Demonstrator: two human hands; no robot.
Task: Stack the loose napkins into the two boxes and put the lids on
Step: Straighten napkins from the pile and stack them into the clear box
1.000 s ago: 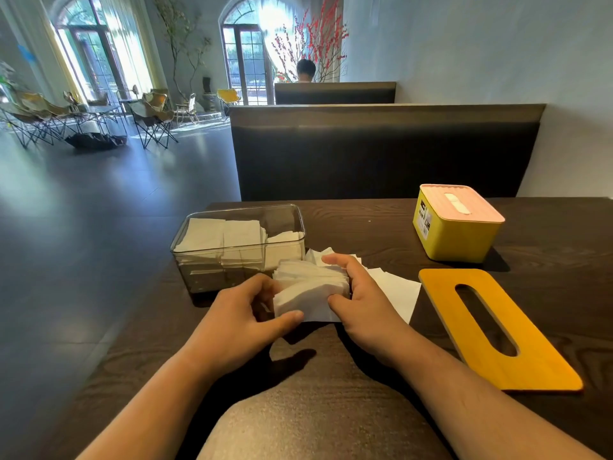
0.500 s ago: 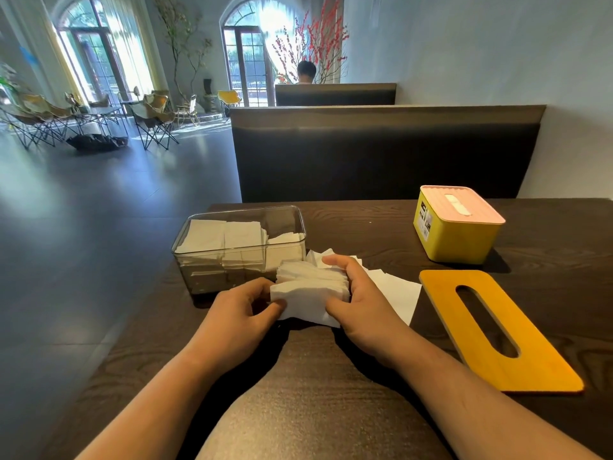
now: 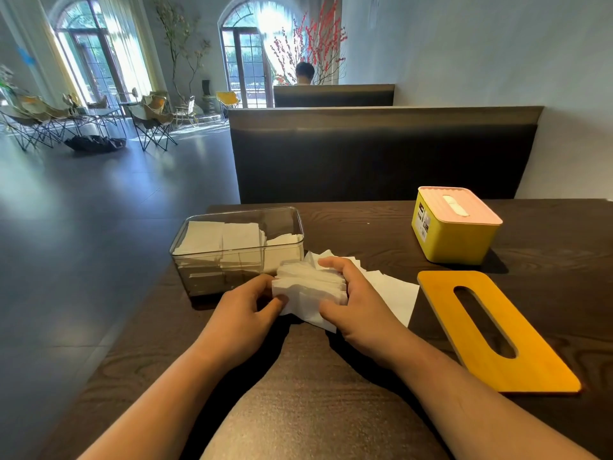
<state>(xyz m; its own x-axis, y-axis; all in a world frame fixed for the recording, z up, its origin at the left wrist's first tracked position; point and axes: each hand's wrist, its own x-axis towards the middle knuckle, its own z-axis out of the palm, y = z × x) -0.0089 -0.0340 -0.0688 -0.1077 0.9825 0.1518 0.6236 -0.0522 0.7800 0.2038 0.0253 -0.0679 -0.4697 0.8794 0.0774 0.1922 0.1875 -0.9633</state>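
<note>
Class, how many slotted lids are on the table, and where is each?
2. A pink slotted lid sits on the yellow plastic box, far right. A flat orange wooden lid lies on the dark wooden table, near right. None looks hidden.

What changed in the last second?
The left grip pulled its thumb back from under the front of the napkin stack toward its left edge. The right grip stays on the right side. The clear box, yellow box, orange lid and loose napkins are unmoved.
</note>
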